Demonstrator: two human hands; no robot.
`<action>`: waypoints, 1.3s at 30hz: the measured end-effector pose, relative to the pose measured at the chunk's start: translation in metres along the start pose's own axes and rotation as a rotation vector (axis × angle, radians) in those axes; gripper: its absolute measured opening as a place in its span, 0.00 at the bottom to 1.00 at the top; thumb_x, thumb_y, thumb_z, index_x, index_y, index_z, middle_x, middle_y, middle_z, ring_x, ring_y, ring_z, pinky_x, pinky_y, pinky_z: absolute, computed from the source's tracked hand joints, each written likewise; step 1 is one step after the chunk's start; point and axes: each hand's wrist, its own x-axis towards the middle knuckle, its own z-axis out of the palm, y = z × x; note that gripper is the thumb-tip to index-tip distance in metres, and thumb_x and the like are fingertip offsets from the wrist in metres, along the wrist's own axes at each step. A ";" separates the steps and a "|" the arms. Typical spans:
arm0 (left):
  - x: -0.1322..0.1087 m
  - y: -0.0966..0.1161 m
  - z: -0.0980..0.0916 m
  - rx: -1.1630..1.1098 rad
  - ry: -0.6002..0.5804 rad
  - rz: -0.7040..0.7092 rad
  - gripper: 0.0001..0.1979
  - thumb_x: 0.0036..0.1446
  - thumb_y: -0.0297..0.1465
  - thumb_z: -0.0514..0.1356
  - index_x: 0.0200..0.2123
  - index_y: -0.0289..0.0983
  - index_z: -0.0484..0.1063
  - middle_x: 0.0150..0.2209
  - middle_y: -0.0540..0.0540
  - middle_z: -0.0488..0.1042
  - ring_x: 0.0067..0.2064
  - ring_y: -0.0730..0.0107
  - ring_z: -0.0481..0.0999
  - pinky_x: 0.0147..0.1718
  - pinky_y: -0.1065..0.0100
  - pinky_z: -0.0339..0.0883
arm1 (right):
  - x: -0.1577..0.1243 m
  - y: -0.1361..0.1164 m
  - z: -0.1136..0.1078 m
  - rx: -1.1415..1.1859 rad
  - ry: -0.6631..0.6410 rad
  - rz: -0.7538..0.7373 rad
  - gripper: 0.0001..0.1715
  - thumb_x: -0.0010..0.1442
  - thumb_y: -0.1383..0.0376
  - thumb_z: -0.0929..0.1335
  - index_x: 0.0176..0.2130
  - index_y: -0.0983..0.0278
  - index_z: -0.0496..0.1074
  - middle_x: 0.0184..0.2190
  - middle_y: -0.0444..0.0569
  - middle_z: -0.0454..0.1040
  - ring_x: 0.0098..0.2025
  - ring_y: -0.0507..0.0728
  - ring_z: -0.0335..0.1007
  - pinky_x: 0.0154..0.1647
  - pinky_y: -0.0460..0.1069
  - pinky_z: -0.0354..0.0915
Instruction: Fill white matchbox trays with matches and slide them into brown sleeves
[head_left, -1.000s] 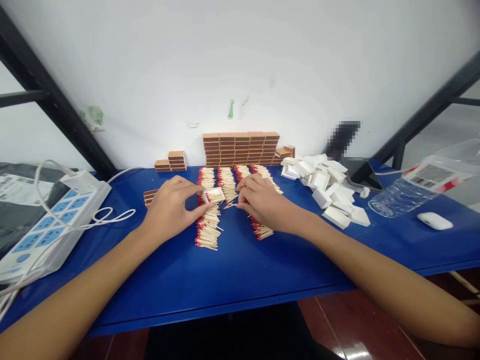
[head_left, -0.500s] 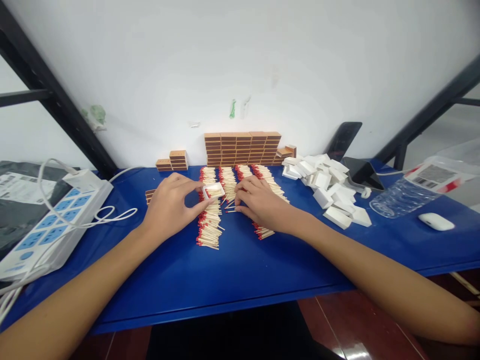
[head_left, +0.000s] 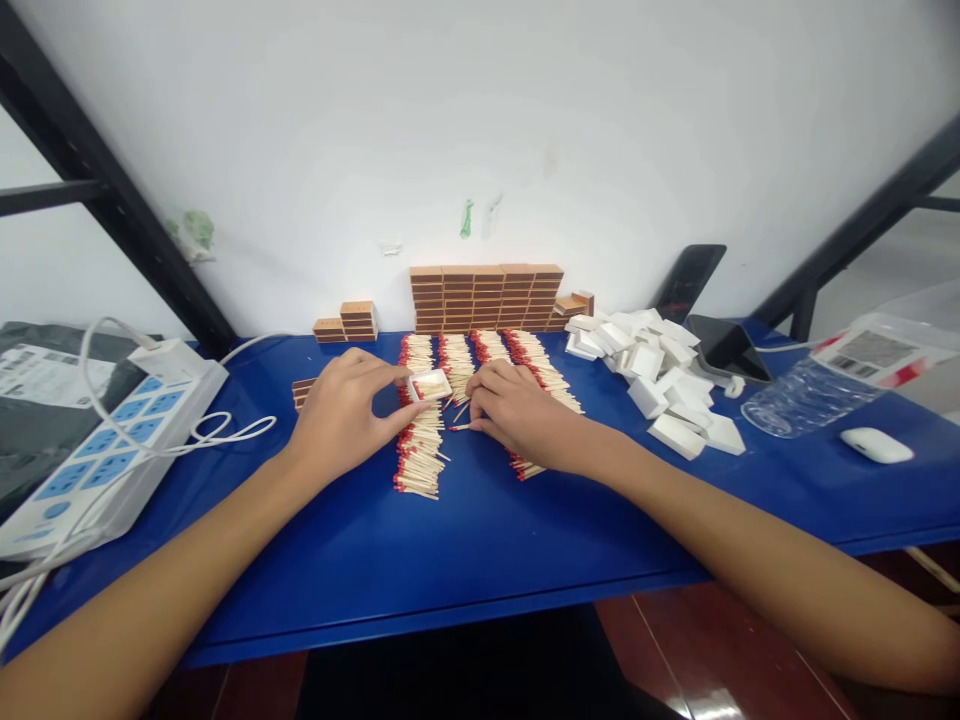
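Observation:
My left hand [head_left: 341, 405] pinches a small white matchbox tray [head_left: 436, 392] between thumb and fingertips, above the leftmost row of matches. Some matches lie inside this tray. My right hand [head_left: 517, 408] is closed low over the table, its fingertips on a red-headed match [head_left: 459, 428] that pokes out to the left. The rest of that match is hidden by the fingers. Long rows of red-tipped matches [head_left: 420, 465] run from the wall toward me, and my right hand covers part of the rows on the right.
Stacked matchboxes [head_left: 487, 298] line the wall, with a smaller stack [head_left: 358, 320] to their left. White empty trays [head_left: 675, 435] are heaped on the right, near a phone [head_left: 688, 280], a plastic bottle [head_left: 795, 400] and a white case [head_left: 875, 445]. A power strip [head_left: 127, 430] with cables sits left.
My right hand has shifted slightly left, its fingertips lower on the match. The left hand still holds the tray in nearly the same spot.

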 end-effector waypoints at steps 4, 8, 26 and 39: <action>0.000 -0.001 0.000 -0.004 -0.010 0.023 0.16 0.61 0.42 0.72 0.45 0.36 0.82 0.40 0.43 0.84 0.43 0.55 0.79 0.44 0.57 0.72 | -0.003 0.003 -0.008 0.062 0.079 -0.025 0.07 0.73 0.66 0.67 0.41 0.65 0.73 0.51 0.59 0.75 0.58 0.66 0.63 0.58 0.62 0.63; 0.000 0.003 0.001 -0.065 -0.067 0.083 0.16 0.63 0.41 0.71 0.47 0.35 0.81 0.40 0.43 0.84 0.44 0.55 0.78 0.46 0.55 0.72 | -0.002 0.000 -0.014 0.070 0.243 -0.002 0.08 0.74 0.65 0.66 0.41 0.63 0.72 0.53 0.59 0.75 0.58 0.66 0.64 0.58 0.64 0.63; 0.001 0.010 0.001 -0.161 -0.043 0.070 0.16 0.63 0.40 0.71 0.47 0.36 0.81 0.39 0.43 0.84 0.44 0.56 0.78 0.45 0.56 0.73 | 0.002 -0.003 -0.007 0.084 0.423 -0.015 0.04 0.73 0.65 0.68 0.42 0.61 0.73 0.49 0.56 0.77 0.55 0.65 0.67 0.57 0.62 0.64; 0.002 0.001 -0.002 -0.036 0.069 -0.025 0.18 0.65 0.46 0.68 0.46 0.36 0.82 0.41 0.42 0.85 0.43 0.54 0.80 0.46 0.54 0.74 | 0.003 0.007 0.006 0.023 0.131 -0.020 0.06 0.72 0.65 0.69 0.43 0.63 0.77 0.52 0.58 0.74 0.58 0.67 0.61 0.56 0.61 0.61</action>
